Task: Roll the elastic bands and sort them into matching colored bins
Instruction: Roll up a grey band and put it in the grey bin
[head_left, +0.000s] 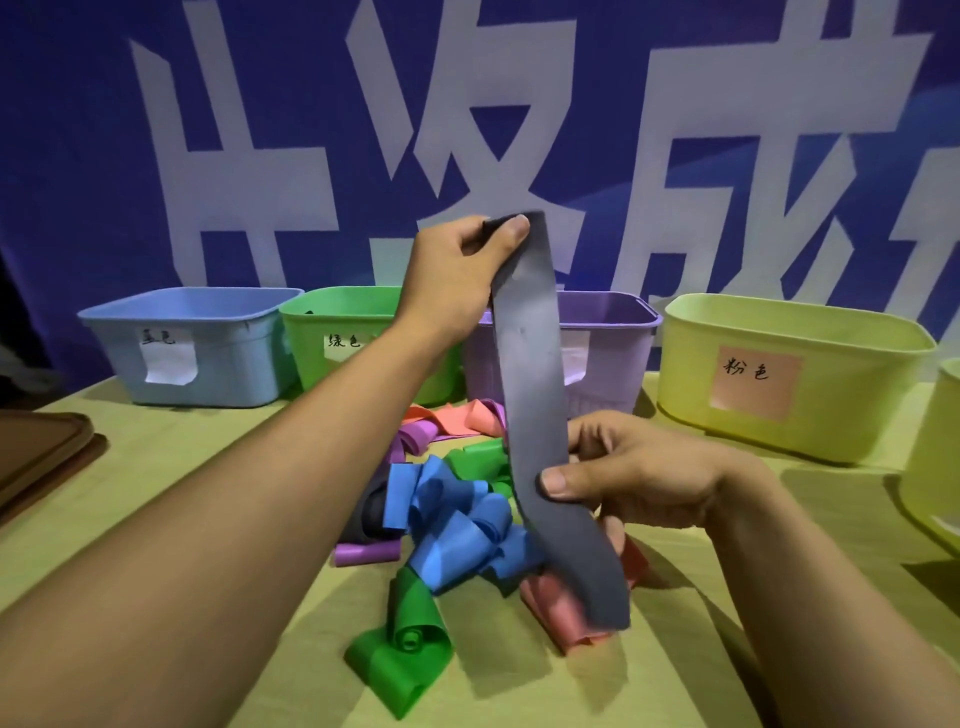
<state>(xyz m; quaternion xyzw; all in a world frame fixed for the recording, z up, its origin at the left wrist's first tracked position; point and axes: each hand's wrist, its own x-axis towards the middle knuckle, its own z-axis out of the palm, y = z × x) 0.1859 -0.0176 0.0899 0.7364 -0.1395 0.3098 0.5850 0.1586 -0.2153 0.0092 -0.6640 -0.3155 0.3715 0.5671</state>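
Grey band (535, 395) upright, pinched btwn raised left hand (457, 270) & lower right hand (628, 467).

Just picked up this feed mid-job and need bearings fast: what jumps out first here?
A long grey band hangs upright mid-frame, its top pinched by the left hand and its middle by the right hand. Below it on the table lies a tangled pile of bands in blue, green, purple and pink. Behind stand coloured bins in a row.
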